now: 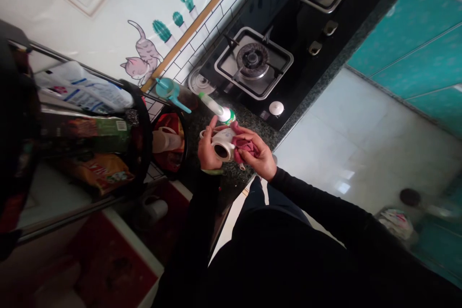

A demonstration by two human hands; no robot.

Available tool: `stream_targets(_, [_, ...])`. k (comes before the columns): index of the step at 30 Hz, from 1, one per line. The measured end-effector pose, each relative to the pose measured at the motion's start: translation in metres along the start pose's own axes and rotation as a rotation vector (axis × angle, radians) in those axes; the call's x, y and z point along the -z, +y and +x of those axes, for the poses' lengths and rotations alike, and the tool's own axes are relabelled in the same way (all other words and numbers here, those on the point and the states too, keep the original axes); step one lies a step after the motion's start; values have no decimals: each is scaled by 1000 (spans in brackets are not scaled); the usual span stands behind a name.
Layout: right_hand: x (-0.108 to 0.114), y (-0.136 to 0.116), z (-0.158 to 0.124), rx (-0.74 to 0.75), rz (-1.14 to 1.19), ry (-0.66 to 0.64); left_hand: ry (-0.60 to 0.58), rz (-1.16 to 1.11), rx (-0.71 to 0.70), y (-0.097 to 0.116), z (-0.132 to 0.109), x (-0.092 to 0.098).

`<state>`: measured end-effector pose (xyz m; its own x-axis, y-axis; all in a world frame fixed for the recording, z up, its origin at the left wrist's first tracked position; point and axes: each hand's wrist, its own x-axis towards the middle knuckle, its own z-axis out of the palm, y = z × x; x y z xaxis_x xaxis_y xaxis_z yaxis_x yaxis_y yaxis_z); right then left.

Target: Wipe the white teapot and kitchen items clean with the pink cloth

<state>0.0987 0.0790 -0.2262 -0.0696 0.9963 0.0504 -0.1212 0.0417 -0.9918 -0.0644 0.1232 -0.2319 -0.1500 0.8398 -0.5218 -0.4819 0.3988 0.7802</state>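
A small white teapot (227, 135) with a dark round opening is tilted in front of me, above the counter's edge. My left hand (208, 151) grips it from the left, with a white handle loop showing beside the fingers. In my right hand (265, 160) is a bunched dark-pink cloth (245, 147), pressed against the teapot's right side. Just beyond the hands lies a white and green bottle (216, 107). A small white lid-like piece (276, 108) rests on the near corner of the black stove.
A gas stove (299, 53) with two burners runs along the tiled wall. Left of the hands are a turquoise-handled container (169, 89), a clear cup (168, 140) and a rack (144, 130) of food packets. A white mug (156, 208) sits lower left.
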Motion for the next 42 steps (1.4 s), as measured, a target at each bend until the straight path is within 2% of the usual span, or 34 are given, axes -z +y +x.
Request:
stream_targets(3, [1, -4, -5, 55, -67, 1, 8, 54, -65, 0, -4, -7])
stream_targets(7, [4, -16, 29, 252, -187, -187, -92, 58, -54, 1, -10, -21])
stream_targets(9, [5, -21, 45, 292, -214, -241, -141, 20, -56, 3, -8, -23])
stream_targets(11, [4, -22, 48, 303, -186, -227, -122, -45, -62, 4, -3, -21])
stream_targets(14, [3, -16, 34, 299, -125, -142, -19, -105, -65, 5, 3, -12])
stream_targets(17, [2, -4, 11, 235, -66, -17, -7, -37, -93, 3, 2, -6])
stream_targets(21, [-4, 11, -5, 63, 83, 147, -15, 78, -266, -1, -8, -11])
stream_targets(25, [-13, 18, -10, -168, 228, 265, 14, 206, -478, -1, -18, -22])
stream_targets(27, [-16, 19, -9, -283, 222, 310, 22, 299, -577, 0, -20, -26])
stream_targets(30, [-16, 20, -2, -368, 178, 368, 33, 395, -654, 2, -21, -27])
stream_targets(35, [-5, 27, 21, -446, 138, 330, 37, 390, -570, 4, -22, -25])
stream_targets(40, [5, 42, 30, -509, 95, 226, -6, 130, -345, 2, -20, -30])
stream_targets(42, [8, 45, 31, -530, 152, 239, -13, 85, -283, 2, -18, -33])
